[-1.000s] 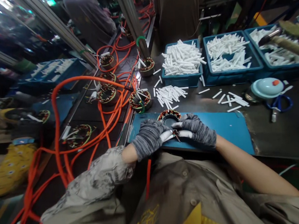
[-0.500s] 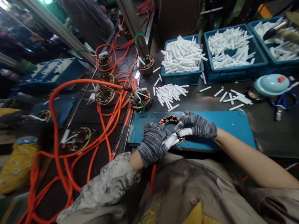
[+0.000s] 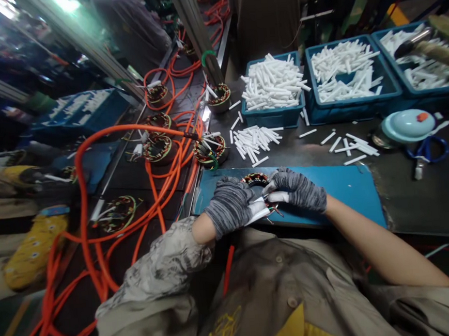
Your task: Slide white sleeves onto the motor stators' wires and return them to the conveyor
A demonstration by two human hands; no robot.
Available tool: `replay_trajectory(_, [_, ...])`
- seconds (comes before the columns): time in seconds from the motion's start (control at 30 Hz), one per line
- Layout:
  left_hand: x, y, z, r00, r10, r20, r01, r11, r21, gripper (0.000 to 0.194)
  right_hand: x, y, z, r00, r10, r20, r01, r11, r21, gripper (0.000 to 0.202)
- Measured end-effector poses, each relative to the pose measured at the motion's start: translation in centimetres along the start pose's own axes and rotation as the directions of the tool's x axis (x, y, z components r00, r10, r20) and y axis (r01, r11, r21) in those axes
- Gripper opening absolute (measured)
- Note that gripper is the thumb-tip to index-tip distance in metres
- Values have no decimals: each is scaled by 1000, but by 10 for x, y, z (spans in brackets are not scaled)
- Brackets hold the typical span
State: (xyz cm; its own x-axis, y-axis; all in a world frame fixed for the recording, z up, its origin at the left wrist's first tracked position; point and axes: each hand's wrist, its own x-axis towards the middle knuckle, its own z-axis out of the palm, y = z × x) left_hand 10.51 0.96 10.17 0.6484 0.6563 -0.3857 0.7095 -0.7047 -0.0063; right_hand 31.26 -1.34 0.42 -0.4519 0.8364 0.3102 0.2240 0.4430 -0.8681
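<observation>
Wire-wound ring (image 3: 255, 178) is set on the blue mat (image 3: 339, 195), left of its middle, partly hidden by both hands. Toward the mat's near edge, a slim white tube (image 3: 258, 216) is gripped in the curled left hand (image 3: 229, 205), and thin wire ends (image 3: 276, 211) are pinched by the right hand (image 3: 296, 189). Room for moving is offered by the mat's flat right half. Both hands are covered by mottled grey knit. Left of the mat, smooth orange cables (image 3: 82, 200) are looped; beyond its far edge, straight white tubes (image 3: 257, 142) are heaped. Since a second ago, the ring has been drawn toward the mat's near edge.
</observation>
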Motion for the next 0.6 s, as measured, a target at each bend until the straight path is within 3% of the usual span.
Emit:
replay_trajectory(0.1, [1,-2,1,1000,-13,0,13,999,-35,51,1,-1,3,1000,-9,-21,9,1000,-16,20])
replay_trajectory(0.23, [12,11,6,999,-47,-24,46,998,-52,47,-2,1,-1,998,-25,-61,27,999,29,21])
replay_trajectory(0.37, [23,20,10,979,-26,-201,5,994,-107,42,-18,4,-13,972,52,-230,-44,998,40,30])
replay_trajectory(0.43, [27,15,12,960,1,-281,-47,986,-157,50,-32,3,-18,947,115,-299,-122,992,-7,29])
replay_trajectory(0.5, [35,3,13,961,29,-275,-93,970,-223,64,-45,-2,-18,937,123,-328,-150,987,-59,27])
replay_trajectory(0.6, [56,-17,12,977,67,-201,-119,958,-261,63,-57,-10,-13,965,21,-260,-56,990,-127,27])
